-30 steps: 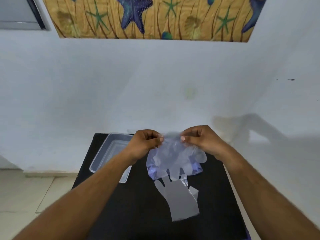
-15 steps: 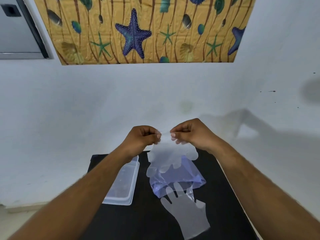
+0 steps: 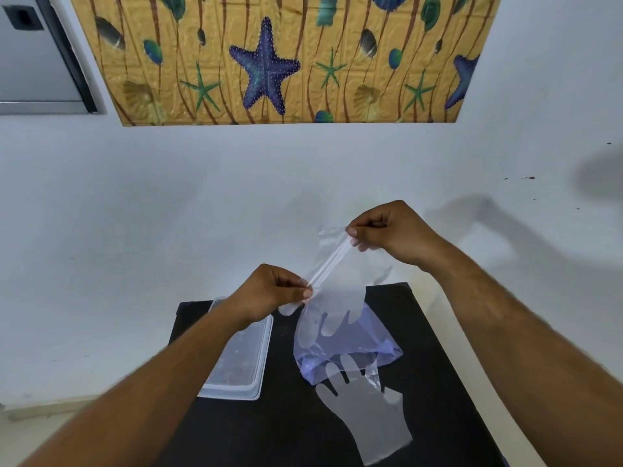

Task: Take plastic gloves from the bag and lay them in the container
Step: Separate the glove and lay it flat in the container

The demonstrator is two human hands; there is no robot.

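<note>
Our left hand (image 3: 269,291) and right hand (image 3: 387,230) each pinch the cuff of a clear glove (image 3: 337,284), stretching it above the black bench (image 3: 435,348), the right higher and farther. Its fingers hang over the bluish bag (image 3: 374,345) lying below. Another glove (image 3: 367,416) lies flat nearer us. The container (image 3: 263,352) sits left of the bag.

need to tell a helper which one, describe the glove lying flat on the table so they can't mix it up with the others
Start at the black table; near its front edge, below the bluish bag, lies the flat glove. Its fingers point toward the bag. Unlike the held glove, no hand touches it.
</note>
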